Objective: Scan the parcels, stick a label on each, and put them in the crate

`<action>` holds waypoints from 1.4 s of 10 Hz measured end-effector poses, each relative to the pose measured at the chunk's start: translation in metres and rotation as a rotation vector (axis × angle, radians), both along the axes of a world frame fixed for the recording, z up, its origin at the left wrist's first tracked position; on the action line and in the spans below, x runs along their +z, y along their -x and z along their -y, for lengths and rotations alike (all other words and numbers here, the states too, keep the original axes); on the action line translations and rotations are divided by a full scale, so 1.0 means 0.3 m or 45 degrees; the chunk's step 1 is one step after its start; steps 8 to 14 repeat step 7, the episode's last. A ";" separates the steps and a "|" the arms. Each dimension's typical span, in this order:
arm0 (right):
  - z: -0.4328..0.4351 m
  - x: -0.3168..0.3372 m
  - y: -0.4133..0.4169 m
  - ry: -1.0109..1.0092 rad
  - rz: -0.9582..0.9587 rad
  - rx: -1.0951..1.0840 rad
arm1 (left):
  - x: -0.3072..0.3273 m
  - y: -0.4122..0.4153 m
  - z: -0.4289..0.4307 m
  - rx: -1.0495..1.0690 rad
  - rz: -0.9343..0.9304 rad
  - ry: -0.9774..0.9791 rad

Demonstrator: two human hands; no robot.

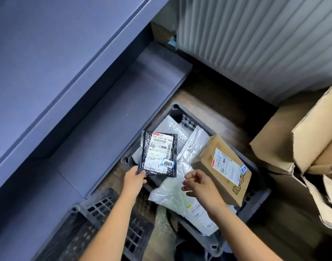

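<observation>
1. Dark wooden floor [208, 95] lies between a blue-grey shelf unit [104, 110] and stacked cardboard cartons [274, 144]. The work goes on low down over it.
2. The left hand [134, 178] pinches the lower left corner of a black pouch parcel [158, 153], thumb on top and fingers beneath.
3. The right hand [200, 186] hovers just beside it with fingers loosely curled. It grasps nothing that I can make out.
4. The pouch is held flat and face up over the near left edge of the grey crate [173, 107]. It carries a white shipping label and a small blue-edged sticker [168, 163] at the label's lower right corner.
5. Handling, as a judgement: the pouch looks thin, light and slightly floppy, with a slick film skin. A corner pinch is enough to carry it, but it may droop or slip. A grip along one edge would be surer.
6. Already inside the crate are a bubble mailer [170, 125], crinkled white poly bags [172, 194] and a labelled cardboard box [222, 168] tilted against the right wall.
7. With scan label and sticker both on, dropping the pouch onto the soft bags looks like the step in hand.
8. A second lattice crate [104, 210] sits nearer, at the left.
</observation>
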State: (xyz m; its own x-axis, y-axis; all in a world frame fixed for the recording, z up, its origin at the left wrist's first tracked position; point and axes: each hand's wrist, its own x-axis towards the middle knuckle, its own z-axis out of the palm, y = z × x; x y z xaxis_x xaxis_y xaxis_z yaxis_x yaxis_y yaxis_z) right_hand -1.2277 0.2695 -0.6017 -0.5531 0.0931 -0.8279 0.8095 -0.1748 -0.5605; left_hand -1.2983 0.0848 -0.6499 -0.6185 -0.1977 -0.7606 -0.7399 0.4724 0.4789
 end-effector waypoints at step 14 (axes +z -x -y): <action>0.046 -0.020 0.070 0.053 -0.051 -0.017 | -0.036 0.117 -0.075 -0.708 0.020 0.303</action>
